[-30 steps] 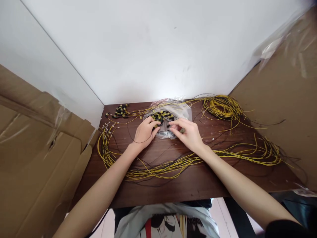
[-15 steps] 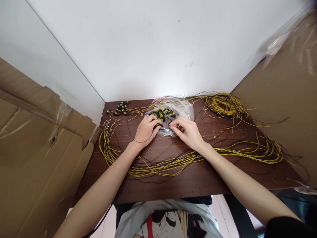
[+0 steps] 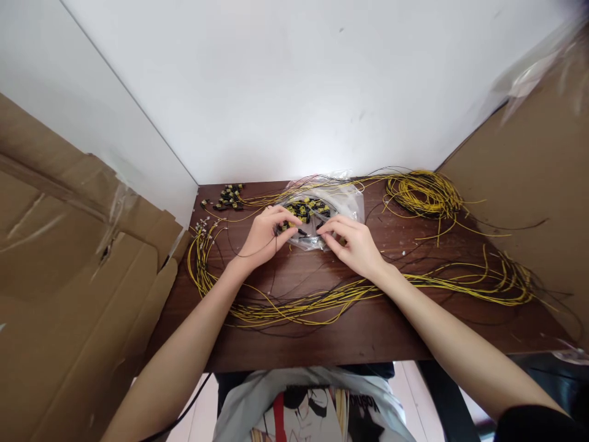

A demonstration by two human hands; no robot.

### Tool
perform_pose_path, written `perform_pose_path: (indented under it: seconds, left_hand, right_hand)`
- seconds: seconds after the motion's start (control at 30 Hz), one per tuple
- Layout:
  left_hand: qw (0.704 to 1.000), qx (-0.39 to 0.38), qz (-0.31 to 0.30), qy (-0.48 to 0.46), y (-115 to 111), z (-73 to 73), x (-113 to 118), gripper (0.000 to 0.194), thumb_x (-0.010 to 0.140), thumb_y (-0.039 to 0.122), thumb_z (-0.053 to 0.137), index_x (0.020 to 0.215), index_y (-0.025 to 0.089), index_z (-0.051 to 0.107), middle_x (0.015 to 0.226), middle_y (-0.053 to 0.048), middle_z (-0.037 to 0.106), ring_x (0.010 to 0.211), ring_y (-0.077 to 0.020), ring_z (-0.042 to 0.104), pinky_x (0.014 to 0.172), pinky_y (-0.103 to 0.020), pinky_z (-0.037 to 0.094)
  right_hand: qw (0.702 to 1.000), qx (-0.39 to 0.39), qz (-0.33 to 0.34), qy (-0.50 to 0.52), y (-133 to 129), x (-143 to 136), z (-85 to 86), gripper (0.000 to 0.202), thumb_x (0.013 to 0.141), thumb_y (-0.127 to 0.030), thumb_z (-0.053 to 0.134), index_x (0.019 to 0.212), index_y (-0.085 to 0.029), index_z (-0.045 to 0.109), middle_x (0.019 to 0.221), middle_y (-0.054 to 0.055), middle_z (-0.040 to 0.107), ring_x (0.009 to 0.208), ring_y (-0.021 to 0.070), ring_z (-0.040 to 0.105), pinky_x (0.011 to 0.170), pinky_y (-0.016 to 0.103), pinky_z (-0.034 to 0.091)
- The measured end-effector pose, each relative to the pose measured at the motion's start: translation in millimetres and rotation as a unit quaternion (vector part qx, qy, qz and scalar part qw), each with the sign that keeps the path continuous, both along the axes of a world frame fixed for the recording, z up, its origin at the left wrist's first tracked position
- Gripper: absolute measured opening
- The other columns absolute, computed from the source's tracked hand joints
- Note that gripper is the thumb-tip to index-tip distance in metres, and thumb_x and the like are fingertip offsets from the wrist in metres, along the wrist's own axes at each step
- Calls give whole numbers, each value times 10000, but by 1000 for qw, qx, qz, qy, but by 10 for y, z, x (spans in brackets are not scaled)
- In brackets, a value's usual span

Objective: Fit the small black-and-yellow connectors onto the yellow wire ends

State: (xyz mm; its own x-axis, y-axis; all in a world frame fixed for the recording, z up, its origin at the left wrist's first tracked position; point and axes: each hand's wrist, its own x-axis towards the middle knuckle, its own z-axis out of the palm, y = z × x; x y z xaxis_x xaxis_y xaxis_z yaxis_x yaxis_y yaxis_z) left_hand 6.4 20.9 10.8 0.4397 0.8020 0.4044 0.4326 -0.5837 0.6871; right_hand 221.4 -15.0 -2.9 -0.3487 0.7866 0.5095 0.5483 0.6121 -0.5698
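Note:
A clear plastic bag (image 3: pixel 353 201) lies at the back middle of the table, with a pile of small black-and-yellow connectors (image 3: pixel 307 209) on it. My left hand (image 3: pixel 269 236) is at the pile's left front, thumb and index finger close together; a small dark piece shows by their tips, but what they grip is too small to make out. Across that wrist runs a thin black wire (image 3: pixel 243 255). Facing it, my right hand (image 3: pixel 352 242) pinches something small and dark at the bag's front edge. Both hands' fingertips are a short gap apart.
A long bundle of yellow and black wires (image 3: pixel 294 312) curves across the table's front. At the back right sits a coiled bundle (image 3: pixel 426 195). More loose connectors (image 3: pixel 229 197) lie back left. Cardboard (image 3: pixel 83 276) flanks the left side, more cardboard (image 3: pixel 534 184) the right.
My left hand has shifted slightly left and its fingers have straightened a little. The right hand stays near the same spot by the bag. The view has tilted slightly.

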Motion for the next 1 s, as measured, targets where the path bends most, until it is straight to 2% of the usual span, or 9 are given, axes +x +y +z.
perform_pose_path:
  seconds: [0.07, 0.13, 0.2, 0.33, 0.63, 0.77, 0.9, 1.0]
  left_hand:
    - [995, -84, -20, -43, -23, 110, -50, 156, 789, 277, 623, 867, 158, 688, 890, -50, 637, 730, -135, 543, 647, -249, 421]
    - [985, -144, -33, -84, -36, 174, -89, 179, 774, 290, 645, 877, 146, 677, 872, -44, 643, 750, -134, 561, 678, -244, 436]
    - [977, -172, -27, -120, -39, 183, -107, 195, 758, 294, 665, 876, 139, 666, 873, -43, 650, 772, -136, 576, 709, -245, 452]
    - [976, -169, -7, -139, -45, 100, -64, 227, 742, 265, 675, 932, 144, 651, 921, -58, 649, 799, -142, 596, 732, -256, 486]
    - [965, -174, -62, -187, -137, -47, 142, 267, 765, 178, 637, 1029, 136, 631, 909, -72, 665, 831, -135, 608, 784, -267, 491]
    - [978, -126, -21, -166, -95, -116, 132, 219, 771, 160, 614, 985, 139, 655, 902, -70, 680, 807, -137, 608, 755, -258, 488]
    - [996, -12, 34, -76, -41, -156, 75, 179, 781, 113, 566, 918, 146, 676, 859, -54, 666, 740, -128, 586, 711, -259, 478]
    - [997, 75, 32, -8, -24, -193, 47, 198, 807, 103, 516, 905, 157, 680, 945, -70, 656, 848, -161, 590, 799, -314, 476]
  right_hand:
    - [1000, -1, 1, -1, -2, -3, 0, 180, 870, -158, 470, 909, -200, 641, 888, 60, 633, 828, 179, 595, 721, 317, 494]
    - [1000, -3, 4, -1, -8, -11, 5, 178, 866, -152, 473, 904, -196, 641, 888, 61, 632, 837, 181, 595, 677, 301, 492]
    - [1000, -12, 3, 9, -17, -23, 19, 174, 861, -148, 481, 894, -190, 646, 888, 62, 632, 822, 176, 595, 611, 275, 478]
    - [997, -43, -15, 56, -18, -36, 55, 157, 849, -166, 517, 871, -192, 670, 883, 59, 632, 744, 152, 589, 551, 253, 459]
    - [979, -91, -25, 181, 2, -44, 26, 110, 788, -225, 639, 874, -173, 684, 799, 41, 658, 723, 150, 615, 661, 279, 503]
    - [979, -81, -18, 187, 7, -52, 7, 91, 780, -232, 651, 841, -174, 687, 803, 38, 657, 715, 145, 615, 640, 273, 510]
    - [983, -63, -12, 172, 19, -48, 3, 78, 791, -231, 639, 831, -185, 687, 801, 34, 656, 706, 143, 609, 590, 267, 503]
    - [986, -54, -8, 160, 16, -49, 9, 73, 796, -219, 631, 831, -186, 685, 798, 37, 655, 704, 147, 605, 593, 275, 503]
